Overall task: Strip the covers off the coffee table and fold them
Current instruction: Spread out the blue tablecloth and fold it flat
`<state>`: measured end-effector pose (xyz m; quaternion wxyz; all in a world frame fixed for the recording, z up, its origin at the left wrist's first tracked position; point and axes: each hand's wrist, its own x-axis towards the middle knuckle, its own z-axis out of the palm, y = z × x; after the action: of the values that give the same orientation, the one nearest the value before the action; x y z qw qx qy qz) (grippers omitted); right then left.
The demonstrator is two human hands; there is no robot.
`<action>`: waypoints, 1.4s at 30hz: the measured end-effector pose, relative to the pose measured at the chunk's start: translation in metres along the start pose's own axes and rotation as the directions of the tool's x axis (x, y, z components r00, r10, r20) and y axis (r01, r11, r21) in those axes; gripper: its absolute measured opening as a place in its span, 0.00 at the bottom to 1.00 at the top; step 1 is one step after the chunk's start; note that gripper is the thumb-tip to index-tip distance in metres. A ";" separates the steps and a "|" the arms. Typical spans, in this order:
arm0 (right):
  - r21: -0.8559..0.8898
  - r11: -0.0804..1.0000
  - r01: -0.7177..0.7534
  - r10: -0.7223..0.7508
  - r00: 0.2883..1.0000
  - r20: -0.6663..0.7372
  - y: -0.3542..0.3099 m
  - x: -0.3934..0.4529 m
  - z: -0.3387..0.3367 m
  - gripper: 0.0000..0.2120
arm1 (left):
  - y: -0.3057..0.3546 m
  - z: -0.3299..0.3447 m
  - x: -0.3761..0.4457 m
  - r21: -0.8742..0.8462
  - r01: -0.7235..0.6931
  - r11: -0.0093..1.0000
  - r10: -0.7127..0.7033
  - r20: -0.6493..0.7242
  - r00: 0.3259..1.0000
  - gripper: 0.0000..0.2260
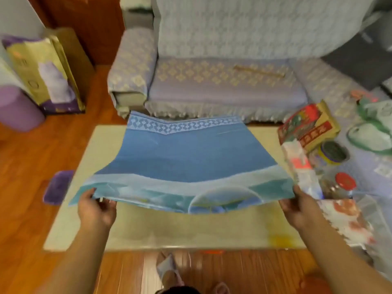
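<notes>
as both hands [96, 205] [297, 205] pinch blue cover [191, 158], arms outstretched

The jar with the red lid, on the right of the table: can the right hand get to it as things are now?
Probably not right away. The right hand grips a corner of the blue cover, so it is occupied. The jar with the red lid stands close beside it with nothing between them; once it lets go, it likely could.

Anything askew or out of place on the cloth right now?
Nothing damaged. The blue cover sags in the middle between the left hand and right hand, its far edge dipping in a V.
</notes>
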<state>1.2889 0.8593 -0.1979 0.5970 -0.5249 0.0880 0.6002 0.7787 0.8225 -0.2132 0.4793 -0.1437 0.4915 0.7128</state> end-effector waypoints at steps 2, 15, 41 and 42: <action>-0.045 0.998 -0.053 0.048 0.992 -0.115 0.043 0.049 -0.053 0.07 | -0.055 -0.048 0.034 0.108 0.064 0.992 -0.052 -0.107 0.993 0.08; -0.103 0.961 -0.257 0.224 0.940 -0.259 0.174 0.152 -0.174 0.49 | -0.199 -0.171 0.098 0.211 0.215 0.954 -0.132 -0.349 0.928 0.17; -0.679 0.701 0.217 -0.275 0.961 0.023 0.087 0.252 0.151 0.09 | -0.119 0.111 0.217 0.443 0.105 0.890 0.019 -0.268 0.963 0.13; -0.805 0.515 0.295 -0.318 0.938 0.140 0.108 0.265 0.154 0.12 | -0.132 0.104 0.239 0.614 0.052 0.787 0.096 -0.205 0.974 0.17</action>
<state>1.1902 1.1087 -0.3826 0.3829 -0.7543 -0.2844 0.4511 0.7956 1.0469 -0.3994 0.4324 -0.0539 0.7496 0.4982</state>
